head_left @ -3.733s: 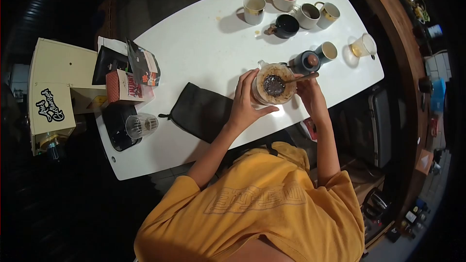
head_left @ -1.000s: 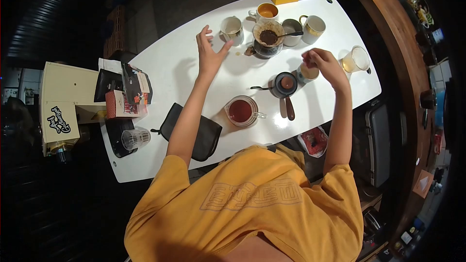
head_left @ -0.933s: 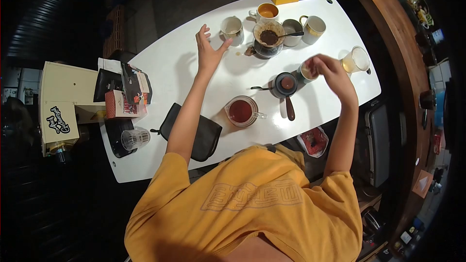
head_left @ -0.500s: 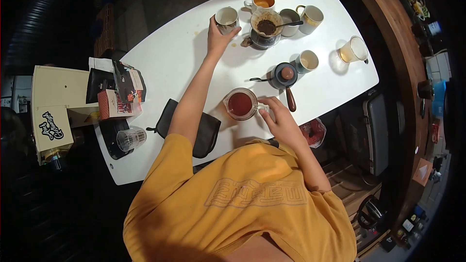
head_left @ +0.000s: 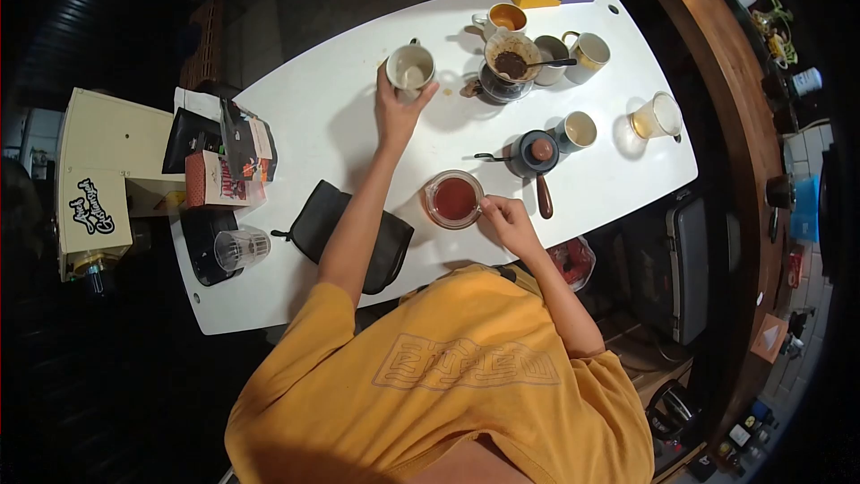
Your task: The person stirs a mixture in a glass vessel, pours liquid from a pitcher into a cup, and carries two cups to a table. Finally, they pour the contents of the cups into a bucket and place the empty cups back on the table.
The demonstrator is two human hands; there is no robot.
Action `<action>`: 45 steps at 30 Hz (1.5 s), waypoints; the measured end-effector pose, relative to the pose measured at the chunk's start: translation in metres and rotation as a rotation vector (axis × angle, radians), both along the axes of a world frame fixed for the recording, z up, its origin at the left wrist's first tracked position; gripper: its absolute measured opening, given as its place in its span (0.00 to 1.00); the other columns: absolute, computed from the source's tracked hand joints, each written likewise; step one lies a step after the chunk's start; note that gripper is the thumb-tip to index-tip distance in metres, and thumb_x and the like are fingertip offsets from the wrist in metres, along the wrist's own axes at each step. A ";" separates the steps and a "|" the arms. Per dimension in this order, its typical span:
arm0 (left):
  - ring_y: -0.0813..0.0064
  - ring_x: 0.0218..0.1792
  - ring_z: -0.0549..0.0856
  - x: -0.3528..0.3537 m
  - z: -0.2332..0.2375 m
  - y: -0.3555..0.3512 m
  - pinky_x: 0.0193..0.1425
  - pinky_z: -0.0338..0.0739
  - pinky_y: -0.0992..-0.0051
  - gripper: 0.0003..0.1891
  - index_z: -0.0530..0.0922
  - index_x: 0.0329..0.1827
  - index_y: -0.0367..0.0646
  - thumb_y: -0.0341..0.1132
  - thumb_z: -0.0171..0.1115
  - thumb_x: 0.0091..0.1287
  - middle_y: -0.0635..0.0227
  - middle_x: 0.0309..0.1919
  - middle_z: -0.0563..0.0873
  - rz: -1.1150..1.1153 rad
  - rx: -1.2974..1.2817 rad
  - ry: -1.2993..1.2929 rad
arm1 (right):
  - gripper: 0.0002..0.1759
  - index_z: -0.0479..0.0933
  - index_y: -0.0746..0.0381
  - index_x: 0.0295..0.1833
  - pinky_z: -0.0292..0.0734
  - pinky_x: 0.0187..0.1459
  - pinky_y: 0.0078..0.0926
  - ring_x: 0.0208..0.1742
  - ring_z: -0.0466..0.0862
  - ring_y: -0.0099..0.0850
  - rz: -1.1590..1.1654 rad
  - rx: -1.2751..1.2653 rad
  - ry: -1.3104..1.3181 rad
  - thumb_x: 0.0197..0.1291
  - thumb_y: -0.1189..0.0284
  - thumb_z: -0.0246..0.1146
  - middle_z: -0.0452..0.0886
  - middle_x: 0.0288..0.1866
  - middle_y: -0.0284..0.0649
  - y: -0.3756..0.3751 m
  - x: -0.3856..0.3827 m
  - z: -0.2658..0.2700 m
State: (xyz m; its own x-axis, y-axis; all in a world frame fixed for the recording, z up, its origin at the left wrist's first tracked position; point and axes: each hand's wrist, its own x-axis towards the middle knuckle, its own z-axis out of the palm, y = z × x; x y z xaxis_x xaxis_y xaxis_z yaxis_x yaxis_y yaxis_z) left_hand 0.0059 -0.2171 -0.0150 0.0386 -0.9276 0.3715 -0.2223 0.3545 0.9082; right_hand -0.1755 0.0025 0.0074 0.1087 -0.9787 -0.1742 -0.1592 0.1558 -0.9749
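Observation:
My left hand is wrapped round a light-coloured mug at the upper middle of the white table; its inside looks pale. In my right hand is the handle of a glass server holding reddish-brown liquid. Right of the mug, a dripper with a paper filter, dark grounds and a spoon sits on a glass pot. Beyond the server stand a dark grinder with a wooden-knobbed crank and a blue-grey cup.
An orange-lined cup and two mugs, one grey and one gold-marked, surround the dripper. A glass is at right. A black pouch, a clear cup and coffee bags lie left.
My left hand and its mug have shifted toward me and slightly left, away from the dripper. My right hand has closed more tightly round the server's handle.

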 end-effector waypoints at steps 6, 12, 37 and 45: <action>0.65 0.54 0.84 0.047 0.019 0.077 0.58 0.80 0.68 0.36 0.70 0.61 0.37 0.33 0.80 0.50 0.57 0.54 0.82 -0.125 0.055 0.172 | 0.20 0.73 0.73 0.25 0.56 0.24 0.20 0.24 0.60 0.14 -0.243 -0.042 -0.052 0.69 0.70 0.60 0.62 0.19 0.22 -0.001 0.011 -0.017; 0.63 0.53 0.84 0.072 0.038 0.133 0.56 0.80 0.67 0.38 0.71 0.61 0.38 0.34 0.82 0.47 0.58 0.52 0.82 -0.004 -0.014 -0.088 | 0.21 0.72 0.69 0.23 0.56 0.26 0.18 0.25 0.62 0.12 -0.178 -0.082 -0.027 0.70 0.69 0.61 0.67 0.20 0.23 -0.009 0.000 0.018; 0.59 0.57 0.79 0.056 0.073 0.195 0.61 0.75 0.62 0.41 0.70 0.64 0.41 0.36 0.82 0.45 0.60 0.56 0.79 -0.044 0.061 -0.090 | 0.15 0.76 0.72 0.23 0.67 0.21 0.25 0.13 0.68 0.26 0.388 -0.510 0.734 0.59 0.74 0.64 0.71 0.12 0.43 -0.089 0.021 0.218; 0.58 0.57 0.79 0.051 0.085 0.190 0.61 0.74 0.62 0.41 0.70 0.64 0.39 0.36 0.82 0.46 0.60 0.56 0.79 -0.094 0.083 -0.071 | 0.12 0.80 0.71 0.26 0.75 0.24 0.28 0.16 0.80 0.37 0.495 -0.616 0.752 0.60 0.75 0.64 0.78 0.16 0.47 -0.089 0.032 0.236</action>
